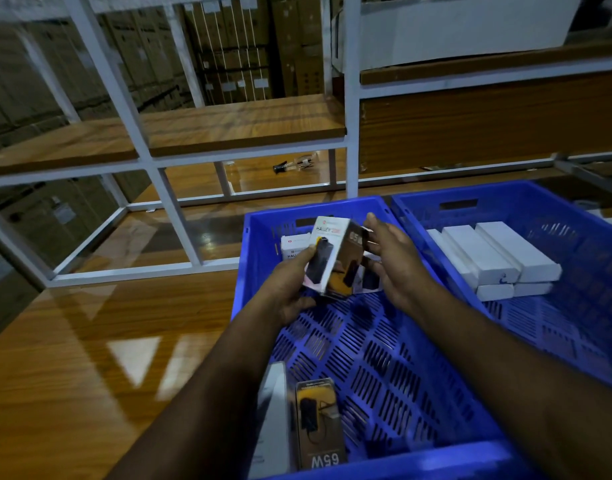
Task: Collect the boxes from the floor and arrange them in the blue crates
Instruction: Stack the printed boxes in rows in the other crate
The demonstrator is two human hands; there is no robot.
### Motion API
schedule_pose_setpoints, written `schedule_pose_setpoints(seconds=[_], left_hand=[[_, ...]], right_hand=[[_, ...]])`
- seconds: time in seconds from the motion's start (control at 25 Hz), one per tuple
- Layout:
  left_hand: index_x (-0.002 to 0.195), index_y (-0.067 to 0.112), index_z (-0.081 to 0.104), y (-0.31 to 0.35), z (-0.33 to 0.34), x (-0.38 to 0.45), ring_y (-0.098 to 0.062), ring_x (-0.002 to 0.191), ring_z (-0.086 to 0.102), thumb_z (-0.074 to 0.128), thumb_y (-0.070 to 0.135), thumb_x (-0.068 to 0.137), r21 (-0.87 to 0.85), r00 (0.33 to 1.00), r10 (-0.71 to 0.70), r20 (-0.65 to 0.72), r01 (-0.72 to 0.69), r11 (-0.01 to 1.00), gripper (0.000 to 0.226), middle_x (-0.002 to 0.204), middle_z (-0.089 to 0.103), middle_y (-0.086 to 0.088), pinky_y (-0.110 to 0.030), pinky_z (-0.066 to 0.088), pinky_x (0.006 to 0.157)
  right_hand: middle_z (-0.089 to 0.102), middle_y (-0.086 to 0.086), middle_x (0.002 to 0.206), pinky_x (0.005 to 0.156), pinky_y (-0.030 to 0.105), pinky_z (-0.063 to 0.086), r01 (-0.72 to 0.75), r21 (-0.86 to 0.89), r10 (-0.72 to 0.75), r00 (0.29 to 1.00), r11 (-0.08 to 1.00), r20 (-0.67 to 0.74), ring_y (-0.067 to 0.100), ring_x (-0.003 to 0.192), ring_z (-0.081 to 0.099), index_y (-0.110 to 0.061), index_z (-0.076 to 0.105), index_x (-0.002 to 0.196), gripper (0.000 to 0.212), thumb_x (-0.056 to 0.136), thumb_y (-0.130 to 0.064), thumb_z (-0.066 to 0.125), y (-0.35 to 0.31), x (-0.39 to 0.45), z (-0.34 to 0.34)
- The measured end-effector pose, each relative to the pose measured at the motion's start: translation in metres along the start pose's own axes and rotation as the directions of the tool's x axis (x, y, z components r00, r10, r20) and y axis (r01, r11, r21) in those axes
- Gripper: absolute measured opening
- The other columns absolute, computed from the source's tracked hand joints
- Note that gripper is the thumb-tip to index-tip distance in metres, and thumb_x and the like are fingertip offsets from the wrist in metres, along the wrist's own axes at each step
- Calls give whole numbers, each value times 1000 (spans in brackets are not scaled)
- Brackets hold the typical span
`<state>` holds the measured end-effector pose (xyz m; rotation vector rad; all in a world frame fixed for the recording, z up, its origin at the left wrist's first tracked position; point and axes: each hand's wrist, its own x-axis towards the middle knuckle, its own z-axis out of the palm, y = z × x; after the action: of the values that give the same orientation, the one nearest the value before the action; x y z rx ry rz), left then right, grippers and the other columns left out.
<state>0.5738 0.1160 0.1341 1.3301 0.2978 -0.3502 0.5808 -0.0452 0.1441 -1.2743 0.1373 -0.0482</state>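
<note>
Held box: I see a white, black and yellow charger box (335,261) tilted above the far end of the near blue crate (384,344), printed with "65".
Left hand: my left hand (290,289) grips the box from below and the left, fingers curled along its lower left edge.
Right hand: my right hand (392,261) is at the box's right side, fingers straight and slightly spread; I cannot tell whether they touch it.
Near crate contents: 1 white box (292,249) stands at the far wall behind the held box; a "65W" box (318,424) lies flat at the near end, beside a white box (273,420).
Right crate: the second blue crate (574,306) holds stacked white boxes (498,261) along its left side.
Surroundings: a white shelf frame (179,209) with wooden boards stands beyond the crates.
</note>
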Motion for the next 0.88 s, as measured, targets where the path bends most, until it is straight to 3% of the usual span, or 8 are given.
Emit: schedule_pose_setpoints(seconds=[0.12, 0.2, 0.28, 0.52, 0.72, 0.88], left_hand=[[125, 9, 66, 0, 0, -2, -23, 78, 72, 46, 42, 105, 19, 999, 20, -35, -19, 1000, 44, 87, 77, -7, -41, 61, 72], [125, 13, 67, 1, -1, -3, -30, 100, 71, 42, 56, 102, 35, 1000, 8, 17, -9, 999, 55, 108, 76, -13, -49, 56, 93], [127, 18, 67, 2, -1, -3, -33, 113, 67, 37, 67, 98, 20, 997, 5, 83, -7, 1000, 65, 122, 72, -15, -53, 50, 102], [129, 19, 66, -2, -5, 7, -41, 119, 63, 30, 81, 90, -46, 994, -51, 100, 55, 997, 81, 128, 67, -19, -64, 43, 106], [128, 20, 67, -1, -5, 5, -41, 117, 65, 32, 78, 92, -35, 992, -44, 118, 49, 998, 77, 124, 70, -19, -62, 45, 106], [126, 19, 68, -2, -7, 6, -36, 115, 67, 35, 81, 89, 44, 994, -60, 94, 56, 997, 79, 123, 71, -16, -56, 51, 99]], right_hand=[[71, 8, 108, 75, 31, 56, 25, 18, -25, 999, 1000, 28, 20, 99, 68, -8, 64, 111, 29, 100, -33, 52, -2, -2, 1], [70, 11, 109, 75, 32, 58, 37, 38, -39, 997, 999, 60, 22, 98, 68, -9, 66, 108, 25, 101, -28, 51, -2, -3, 2], [67, 12, 107, 71, 30, 57, 43, 47, -48, 993, 998, 110, 21, 92, 66, -9, 66, 107, 22, 101, -24, 51, -1, -5, 3], [60, 10, 96, 62, 24, 55, -7, 20, 4, 987, 1000, 163, 15, 75, 61, -5, 60, 116, 23, 97, -17, 58, 0, -10, 5], [62, 12, 104, 61, 24, 55, -14, 18, 11, 988, 1000, 152, 16, 83, 61, -8, 60, 116, 24, 95, -20, 60, 1, -10, 5], [67, 7, 116, 68, 26, 53, 30, -88, -17, 989, 996, 145, 15, 98, 65, -15, 61, 116, 27, 95, -32, 60, 3, -9, 6]])
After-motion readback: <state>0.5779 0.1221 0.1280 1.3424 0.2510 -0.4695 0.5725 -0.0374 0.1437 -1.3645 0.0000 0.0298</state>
